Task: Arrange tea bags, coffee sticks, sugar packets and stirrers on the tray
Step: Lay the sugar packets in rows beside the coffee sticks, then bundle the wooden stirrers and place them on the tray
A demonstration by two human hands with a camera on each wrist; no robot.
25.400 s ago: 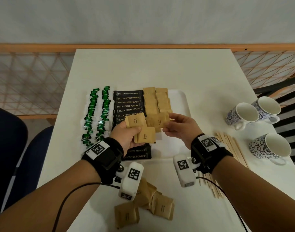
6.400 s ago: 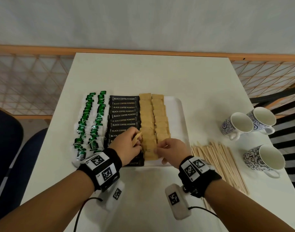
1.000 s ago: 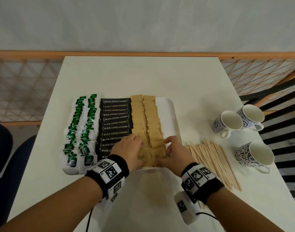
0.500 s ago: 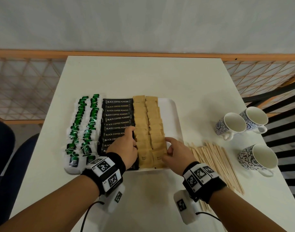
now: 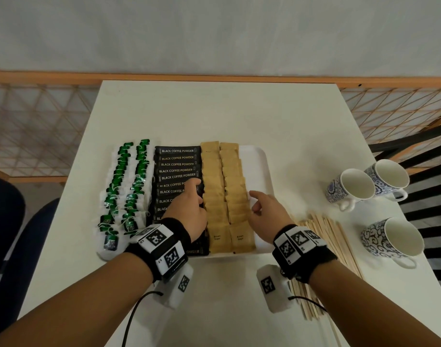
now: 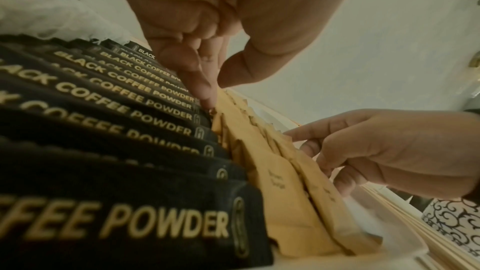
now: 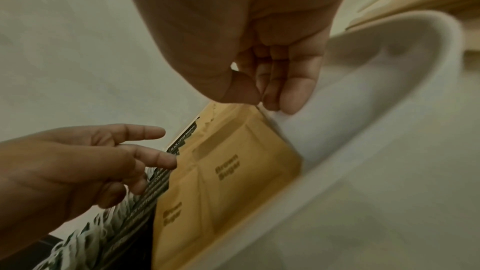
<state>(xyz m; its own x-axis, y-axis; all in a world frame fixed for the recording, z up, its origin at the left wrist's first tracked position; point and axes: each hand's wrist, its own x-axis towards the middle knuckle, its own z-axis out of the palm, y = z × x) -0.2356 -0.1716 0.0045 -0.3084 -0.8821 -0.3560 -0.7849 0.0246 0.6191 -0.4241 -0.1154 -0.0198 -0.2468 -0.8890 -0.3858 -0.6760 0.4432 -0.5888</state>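
Observation:
A white tray point(image 5: 257, 171) holds rows of green-tagged tea bags point(image 5: 129, 181), black coffee sticks point(image 5: 177, 164) and two columns of brown sugar packets point(image 5: 224, 186). My left hand point(image 5: 197, 189) lies over the coffee sticks, its index fingertip touching the left edge of the sugar columns point(image 6: 275, 180). My right hand point(image 5: 253, 196) touches their right edge with straight fingers and holds nothing. In the right wrist view the right hand point(image 7: 262, 98) hovers at a packet corner point(image 7: 233, 163). Wooden stirrers point(image 5: 324, 236) lie on the table right of the tray.
Three patterned cups point(image 5: 354, 189) point(image 5: 389, 176) point(image 5: 394, 239) stand at the table's right side beyond the stirrers. A strip of bare tray floor runs right of the sugar packets. A wooden railing point(image 5: 214, 77) borders the far table edge, and a dark chair point(image 5: 12, 221) sits left.
Both hands have slid away from me along the two sides of the sugar columns, from the near end toward the middle. The packets now lie in straighter columns.

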